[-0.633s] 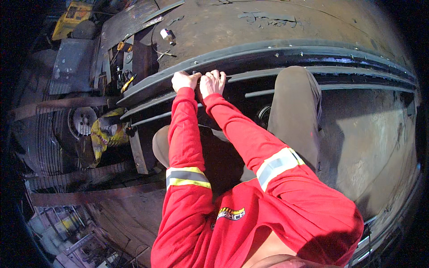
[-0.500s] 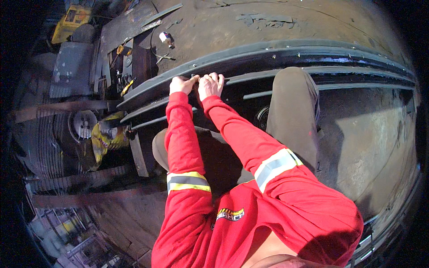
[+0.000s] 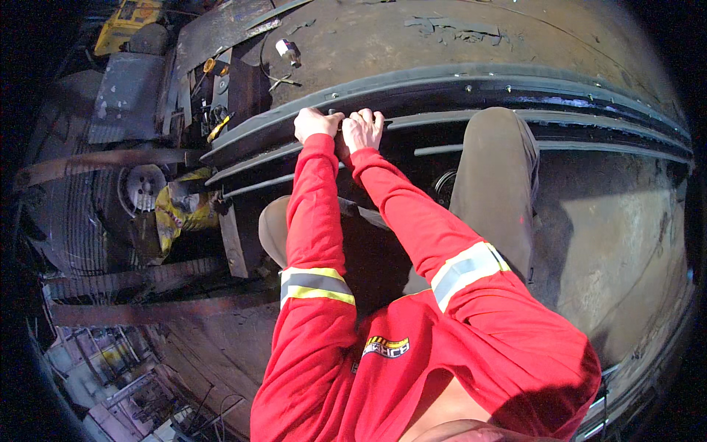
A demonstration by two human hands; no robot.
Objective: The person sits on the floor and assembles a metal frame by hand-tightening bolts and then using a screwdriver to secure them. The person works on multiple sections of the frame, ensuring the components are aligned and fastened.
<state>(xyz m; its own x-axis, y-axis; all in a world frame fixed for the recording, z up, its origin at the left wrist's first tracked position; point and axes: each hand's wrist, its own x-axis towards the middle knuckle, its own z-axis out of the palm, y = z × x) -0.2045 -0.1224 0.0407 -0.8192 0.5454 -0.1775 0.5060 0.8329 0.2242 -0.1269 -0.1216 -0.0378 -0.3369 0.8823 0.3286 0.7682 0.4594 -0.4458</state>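
Observation:
Both hands meet over a long dark metal beam [image 3: 427, 103] with raised flanges and several small bolts along its far web. My left hand [image 3: 317, 125] is closed at the beam's left part, thumb pointing toward the other hand. Right beside it, my right hand [image 3: 362, 131] has its fingers curled down over the near flange. Whatever the fingers pinch between the two hands is too small and dark to make out. A bolt [image 3: 335, 95] sticks out of the beam just beyond the left hand.
A white and dark bottle [image 3: 288, 52] lies past the beam. To the left are hand tools [image 3: 215, 118], a round metal disc [image 3: 142, 188], a crumpled yellow bag [image 3: 180, 214] and rusty bars [image 3: 110, 162]. My bent knee [image 3: 497, 162] stands close against the beam.
The whole view has shifted slightly, so everything sits a little further right. Both hands stay at the same place on the beam; the right hand's fingers have turned slightly.

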